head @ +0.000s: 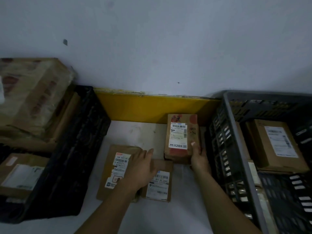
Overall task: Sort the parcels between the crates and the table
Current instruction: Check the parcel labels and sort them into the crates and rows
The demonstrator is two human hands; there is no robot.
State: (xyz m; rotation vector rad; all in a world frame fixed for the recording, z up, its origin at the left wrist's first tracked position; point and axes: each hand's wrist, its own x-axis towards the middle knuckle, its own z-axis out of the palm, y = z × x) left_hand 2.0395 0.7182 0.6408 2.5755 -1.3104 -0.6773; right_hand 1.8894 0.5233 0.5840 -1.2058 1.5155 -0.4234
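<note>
At two o'clock on the white table (138, 132), the right hand (199, 157) grips a red-printed brown cardboard parcel (183, 139) at its near corner, the left hand (140, 168) lying flat across two label-topped parcels (118, 166), so it may well slip.

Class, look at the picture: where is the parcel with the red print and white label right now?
The red-printed parcel sits on the table, right of centre, beside the grey crate, gripped at its near right corner by the right hand.

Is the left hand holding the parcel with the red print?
No, the right hand grips that parcel; the left hand rests on other parcels.
</note>
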